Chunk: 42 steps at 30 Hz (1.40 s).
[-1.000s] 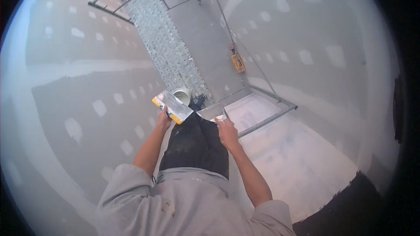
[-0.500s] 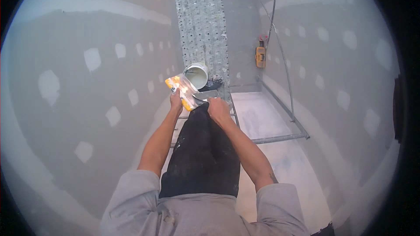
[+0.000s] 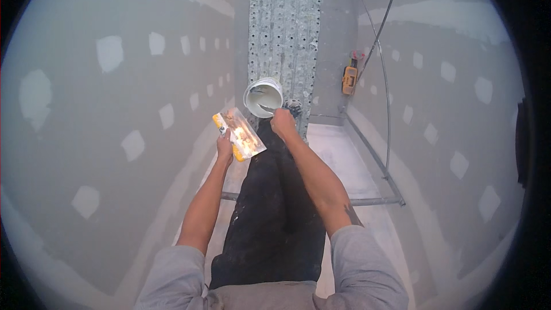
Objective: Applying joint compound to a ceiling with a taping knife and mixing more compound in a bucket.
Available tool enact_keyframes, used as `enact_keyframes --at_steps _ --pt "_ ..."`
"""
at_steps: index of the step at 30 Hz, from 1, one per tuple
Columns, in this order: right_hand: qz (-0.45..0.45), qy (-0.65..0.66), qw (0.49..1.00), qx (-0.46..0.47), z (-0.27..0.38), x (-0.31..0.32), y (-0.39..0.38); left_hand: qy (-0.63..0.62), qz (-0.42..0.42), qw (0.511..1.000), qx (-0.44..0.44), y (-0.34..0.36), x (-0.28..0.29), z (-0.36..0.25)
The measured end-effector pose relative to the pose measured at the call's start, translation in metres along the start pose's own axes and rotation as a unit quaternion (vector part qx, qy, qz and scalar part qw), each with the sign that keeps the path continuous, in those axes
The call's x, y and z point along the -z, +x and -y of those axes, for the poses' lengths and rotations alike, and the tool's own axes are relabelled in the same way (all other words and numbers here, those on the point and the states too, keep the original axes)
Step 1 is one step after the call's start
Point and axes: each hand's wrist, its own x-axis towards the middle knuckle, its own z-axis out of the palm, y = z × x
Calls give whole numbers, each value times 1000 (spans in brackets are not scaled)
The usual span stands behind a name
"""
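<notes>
Head view: left hand [image 3: 225,147] grasping wide yellow-backed blade [image 3: 248,133] at its left edge, metal face spreading right and far from grip. Right hand [image 3: 283,124] clenched around small knife [image 3: 266,108], its blade slanting far-left from fist into white bucket [image 3: 248,103]. Bucket just beyond right fist, on perforated metal plank [image 3: 281,28].

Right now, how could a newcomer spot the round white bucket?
Find the grey perforated metal plank. At its left edge, just beyond the right hand, is the round white bucket. Unlike the yellow boxy object farther right, it is open-topped.
</notes>
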Motion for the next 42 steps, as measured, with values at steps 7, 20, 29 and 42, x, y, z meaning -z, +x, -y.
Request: enact_keyframes --at_steps 7,20,29,42 --pt "69 -34 995 -63 -15 24 43 35 13 998 -60 7 16 2" --pt "-51 29 998 31 -62 28 42 -187 197 960 -67 36 -43 -95" --pt "-131 178 974 57 34 -21 98 -279 207 938 12 146 -113 -140" --pt "80 422 903 -1 -20 6 -8 -163 123 979 -27 137 -43 -178"
